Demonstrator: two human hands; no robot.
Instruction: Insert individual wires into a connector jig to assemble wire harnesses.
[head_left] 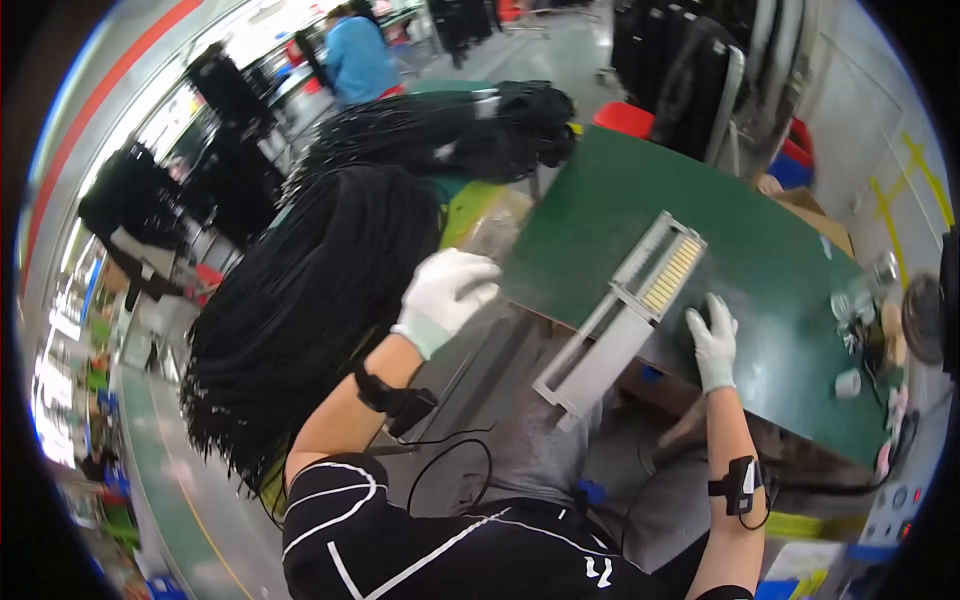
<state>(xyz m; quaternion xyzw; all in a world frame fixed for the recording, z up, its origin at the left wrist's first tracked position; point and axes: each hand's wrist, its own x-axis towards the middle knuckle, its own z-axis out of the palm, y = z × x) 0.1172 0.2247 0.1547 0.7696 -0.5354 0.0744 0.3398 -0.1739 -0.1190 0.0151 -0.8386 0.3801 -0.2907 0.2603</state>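
White-gloved hands at a green bench (765, 245). We found the right hand (713, 342) empty, its fingers spread, over the bench top; whether it touched the surface we could not tell. The left hand (440, 295) was raised with thumb and fingers loosely parted, and we saw nothing held, although its palm was hidden. The grey metal fixture (608, 355) lay between the two hands, apart from both and nearer the right. A row of pale yellow pieces (672, 275) filled its far section, just up and left of the right hand; its near section was a plain plate. To the left of the left hand lay a large bundle of black cables (310, 290), and just beyond that hand a clear plastic bag (497, 228).

We judged the work to be between handlings: the pieces appeared seated, while no cable lay on the fixture, and the cables seemed left for handling; their exact share we could not tell.

The bench's near edge passed beneath the fixture, whose near end overhung it to the left of the right hand. Open surface extended beyond and right of the right hand, as far as a white roll (848, 383)
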